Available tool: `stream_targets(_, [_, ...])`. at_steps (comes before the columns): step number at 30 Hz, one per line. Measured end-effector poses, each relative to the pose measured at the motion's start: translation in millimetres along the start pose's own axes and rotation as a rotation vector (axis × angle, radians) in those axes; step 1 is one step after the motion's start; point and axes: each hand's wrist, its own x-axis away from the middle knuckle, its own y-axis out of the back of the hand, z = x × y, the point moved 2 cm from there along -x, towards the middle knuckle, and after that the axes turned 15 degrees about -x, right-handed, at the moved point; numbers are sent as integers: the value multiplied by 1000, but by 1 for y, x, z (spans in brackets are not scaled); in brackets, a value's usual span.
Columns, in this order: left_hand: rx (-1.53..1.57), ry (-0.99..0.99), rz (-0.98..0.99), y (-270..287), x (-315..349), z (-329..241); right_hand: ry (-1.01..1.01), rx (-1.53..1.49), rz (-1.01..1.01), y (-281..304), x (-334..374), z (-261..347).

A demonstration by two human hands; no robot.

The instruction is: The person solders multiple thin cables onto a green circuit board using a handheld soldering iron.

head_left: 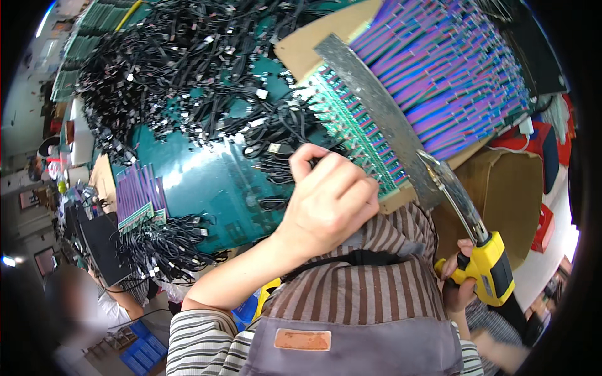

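Note:
My right hand (461, 272) grips a yellow and black soldering gun (492, 269) by its handle. The gun's metal tip points up and left, beside the lower end of a flat grey metal bar (382, 113). My left hand (332, 200) has its fingers curled closed over the near end of a row of green circuit boards (351, 125); what they hold, if anything, is hidden. The bar lies across the boards and the purple-blue wires (433, 69) fanning out behind them. Coiled black cables (279, 138) with plugs lie just left of my left hand.
A large heap of black cables (182, 69) covers the far left of the green mat (207, 188). At the left edge sit a bundle of purple wires (141, 188) and more black cables (163, 247). A cardboard box (508, 194) stands at right; another person (119, 304) sits lower left.

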Motion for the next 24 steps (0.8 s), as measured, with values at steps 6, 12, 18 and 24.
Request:
stream_targets(6, [69, -33, 218, 33, -19, 17, -2, -29, 28, 2, -6, 1])
stream_targets(12, [-348, 411, 99, 37, -42, 138, 13, 11, 15, -3, -9, 1])
stream_targets(18, [-45, 459, 327, 27, -47, 169, -4, -14, 0, -6, -10, 3])
stream_targets(24, [-3, 401, 518, 35, -58, 177, -13, 2, 44, -13, -16, 7])
